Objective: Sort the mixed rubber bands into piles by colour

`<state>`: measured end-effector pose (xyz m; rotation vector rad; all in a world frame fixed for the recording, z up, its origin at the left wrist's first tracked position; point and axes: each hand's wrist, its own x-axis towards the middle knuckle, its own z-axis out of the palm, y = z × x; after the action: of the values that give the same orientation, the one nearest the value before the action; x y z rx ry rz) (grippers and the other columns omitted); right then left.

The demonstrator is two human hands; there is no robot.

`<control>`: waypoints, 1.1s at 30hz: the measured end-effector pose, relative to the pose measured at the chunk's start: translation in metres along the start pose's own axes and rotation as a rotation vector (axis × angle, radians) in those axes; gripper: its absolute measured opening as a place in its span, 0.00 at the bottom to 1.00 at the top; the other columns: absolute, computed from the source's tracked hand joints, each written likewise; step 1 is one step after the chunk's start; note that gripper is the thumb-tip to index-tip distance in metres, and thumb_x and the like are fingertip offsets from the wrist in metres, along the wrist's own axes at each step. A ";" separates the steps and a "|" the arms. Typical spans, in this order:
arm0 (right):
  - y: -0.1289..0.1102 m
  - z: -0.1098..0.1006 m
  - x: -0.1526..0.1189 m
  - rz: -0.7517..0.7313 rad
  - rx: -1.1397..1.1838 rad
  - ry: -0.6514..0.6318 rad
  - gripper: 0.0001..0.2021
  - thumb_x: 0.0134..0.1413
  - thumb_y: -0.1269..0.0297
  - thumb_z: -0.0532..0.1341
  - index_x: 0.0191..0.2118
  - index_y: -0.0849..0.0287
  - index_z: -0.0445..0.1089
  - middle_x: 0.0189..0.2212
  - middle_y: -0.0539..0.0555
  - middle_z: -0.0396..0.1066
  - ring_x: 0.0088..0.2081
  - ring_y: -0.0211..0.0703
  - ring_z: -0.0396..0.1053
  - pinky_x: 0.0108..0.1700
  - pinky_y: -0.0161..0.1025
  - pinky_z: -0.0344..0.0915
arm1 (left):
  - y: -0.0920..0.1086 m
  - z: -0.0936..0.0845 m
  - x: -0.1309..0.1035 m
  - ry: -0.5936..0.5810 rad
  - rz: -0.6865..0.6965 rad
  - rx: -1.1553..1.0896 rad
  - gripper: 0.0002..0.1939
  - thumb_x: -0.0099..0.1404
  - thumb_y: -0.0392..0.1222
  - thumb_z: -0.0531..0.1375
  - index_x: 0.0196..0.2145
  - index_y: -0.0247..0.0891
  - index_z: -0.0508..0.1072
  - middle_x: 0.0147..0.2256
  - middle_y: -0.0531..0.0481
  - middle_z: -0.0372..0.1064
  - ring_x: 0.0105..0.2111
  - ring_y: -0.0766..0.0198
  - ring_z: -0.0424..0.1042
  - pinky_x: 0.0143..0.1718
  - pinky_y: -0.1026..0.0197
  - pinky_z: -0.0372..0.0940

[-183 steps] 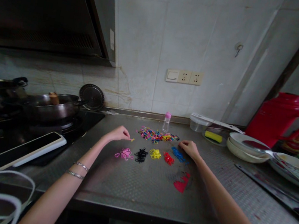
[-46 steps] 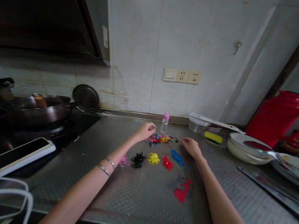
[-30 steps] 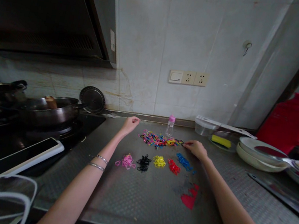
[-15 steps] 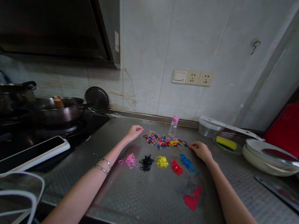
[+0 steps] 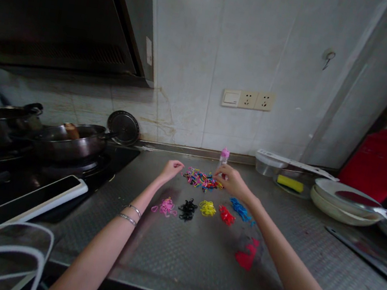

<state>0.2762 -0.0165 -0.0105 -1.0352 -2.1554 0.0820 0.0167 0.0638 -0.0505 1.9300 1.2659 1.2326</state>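
A mixed heap of small coloured bands (image 5: 200, 179) lies on the metal counter. At its left edge is my left hand (image 5: 174, 167), fingertips pinched together on something I cannot make out. My right hand (image 5: 228, 176) reaches over the heap's right end, fingers closed, and what they hold, if anything, is too small to tell. In front lie separate piles: pink bands (image 5: 166, 206), black bands (image 5: 187, 209), yellow bands (image 5: 207, 208), red bands (image 5: 227, 215) and blue bands (image 5: 241, 210). Behind my right hand stands a small pink-capped bottle (image 5: 224, 155), partly hidden.
Pans (image 5: 72, 140) sit on the stove at left, near a white-edged device (image 5: 38, 200) with cables. At right are a yellow sponge (image 5: 290, 183), stacked bowls (image 5: 346, 203) and a knife (image 5: 363, 255). A red patch (image 5: 247, 255) marks the counter's front.
My right hand has moved left, from beside the heap's right end to over it, now covering part of the bottle. My left hand has stayed nearly still. The view has shifted slightly.
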 end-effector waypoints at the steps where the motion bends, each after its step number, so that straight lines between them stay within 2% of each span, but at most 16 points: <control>1: -0.013 0.008 0.000 -0.038 0.021 -0.048 0.08 0.50 0.64 0.56 0.32 0.60 0.71 0.32 0.54 0.66 0.32 0.37 0.64 0.35 0.34 0.60 | -0.001 0.001 0.000 -0.004 0.003 0.008 0.09 0.54 0.36 0.55 0.29 0.30 0.74 0.29 0.45 0.72 0.29 0.65 0.69 0.31 0.64 0.62; 3: -0.033 0.023 -0.002 -0.091 0.040 -0.130 0.07 0.51 0.67 0.56 0.32 0.59 0.71 0.34 0.54 0.66 0.34 0.37 0.64 0.37 0.34 0.60 | -0.002 0.002 0.000 -0.014 0.014 0.017 0.09 0.54 0.36 0.55 0.29 0.30 0.74 0.28 0.45 0.72 0.28 0.65 0.69 0.31 0.64 0.62; 6: -0.050 0.042 -0.009 -0.120 0.014 -0.223 0.06 0.51 0.66 0.56 0.32 0.59 0.71 0.36 0.54 0.66 0.35 0.37 0.65 0.37 0.33 0.60 | -0.004 0.004 -0.001 -0.028 0.030 0.018 0.10 0.53 0.37 0.55 0.29 0.29 0.74 0.26 0.46 0.72 0.27 0.65 0.69 0.31 0.64 0.62; 9: -0.057 0.054 -0.014 -0.128 -0.018 -0.304 0.06 0.51 0.67 0.57 0.32 0.58 0.71 0.37 0.53 0.66 0.34 0.35 0.65 0.35 0.31 0.60 | -0.005 0.006 -0.001 -0.035 0.035 0.023 0.10 0.53 0.36 0.54 0.28 0.29 0.74 0.25 0.46 0.71 0.27 0.65 0.69 0.30 0.65 0.62; 12: -0.058 0.055 -0.015 -0.143 -0.033 -0.338 0.07 0.50 0.66 0.58 0.35 0.56 0.71 0.37 0.52 0.66 0.35 0.36 0.66 0.35 0.31 0.60 | -0.005 0.006 -0.002 -0.051 0.045 0.028 0.10 0.53 0.37 0.54 0.27 0.29 0.74 0.25 0.46 0.71 0.26 0.66 0.68 0.30 0.65 0.61; 15: -0.048 0.040 -0.009 -0.144 0.006 -0.226 0.11 0.51 0.64 0.56 0.41 0.55 0.70 0.38 0.54 0.67 0.37 0.39 0.66 0.38 0.34 0.61 | -0.004 0.004 -0.002 -0.065 0.042 0.057 0.10 0.53 0.37 0.54 0.27 0.29 0.74 0.25 0.46 0.71 0.26 0.66 0.68 0.30 0.65 0.61; 17: -0.033 0.023 -0.004 -0.081 0.028 -0.077 0.12 0.53 0.63 0.54 0.41 0.56 0.70 0.36 0.55 0.69 0.36 0.39 0.66 0.38 0.35 0.61 | -0.004 0.000 -0.004 -0.082 0.040 0.123 0.10 0.53 0.38 0.55 0.27 0.30 0.74 0.25 0.46 0.71 0.26 0.65 0.68 0.30 0.65 0.61; 20: -0.004 0.001 -0.002 0.062 -0.010 0.180 0.13 0.52 0.59 0.54 0.36 0.60 0.72 0.31 0.55 0.70 0.30 0.38 0.65 0.34 0.35 0.61 | -0.006 -0.005 -0.006 -0.104 0.012 0.290 0.09 0.52 0.39 0.56 0.27 0.33 0.75 0.26 0.46 0.72 0.28 0.63 0.68 0.31 0.63 0.60; 22: 0.016 -0.006 -0.006 0.140 -0.041 0.266 0.14 0.52 0.58 0.53 0.35 0.61 0.72 0.30 0.55 0.71 0.27 0.37 0.64 0.32 0.34 0.60 | -0.008 -0.007 -0.009 -0.107 -0.033 0.399 0.09 0.52 0.40 0.57 0.29 0.35 0.76 0.28 0.45 0.72 0.28 0.62 0.68 0.32 0.62 0.60; 24: 0.034 -0.006 -0.011 0.197 -0.075 0.281 0.14 0.51 0.58 0.53 0.34 0.61 0.72 0.30 0.55 0.71 0.27 0.38 0.64 0.32 0.34 0.60 | -0.010 -0.006 -0.012 -0.108 -0.039 0.493 0.09 0.52 0.39 0.58 0.31 0.36 0.76 0.31 0.44 0.71 0.31 0.60 0.68 0.35 0.61 0.60; 27: 0.050 -0.002 -0.018 0.264 -0.103 0.265 0.15 0.50 0.57 0.53 0.34 0.60 0.73 0.30 0.55 0.72 0.27 0.38 0.64 0.31 0.34 0.61 | -0.012 -0.004 -0.015 -0.083 0.044 0.634 0.11 0.53 0.40 0.58 0.35 0.38 0.75 0.37 0.42 0.70 0.39 0.55 0.65 0.42 0.57 0.57; 30: 0.056 0.001 -0.022 0.302 -0.126 0.241 0.15 0.50 0.58 0.53 0.34 0.60 0.73 0.30 0.55 0.73 0.27 0.39 0.65 0.31 0.34 0.61 | -0.014 -0.002 -0.015 -0.083 0.079 0.738 0.12 0.56 0.42 0.56 0.37 0.39 0.74 0.41 0.42 0.68 0.43 0.53 0.61 0.44 0.55 0.56; 33: 0.055 0.002 -0.023 0.314 -0.147 0.204 0.14 0.49 0.59 0.53 0.34 0.58 0.73 0.31 0.54 0.73 0.28 0.39 0.66 0.32 0.34 0.61 | -0.018 0.000 -0.013 -0.129 0.088 0.780 0.13 0.60 0.41 0.51 0.35 0.39 0.75 0.38 0.42 0.69 0.41 0.54 0.62 0.43 0.56 0.56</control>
<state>0.3208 0.0047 -0.0447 -1.3988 -1.8241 -0.0347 0.0073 0.0599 -0.0704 2.5611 1.7726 0.6631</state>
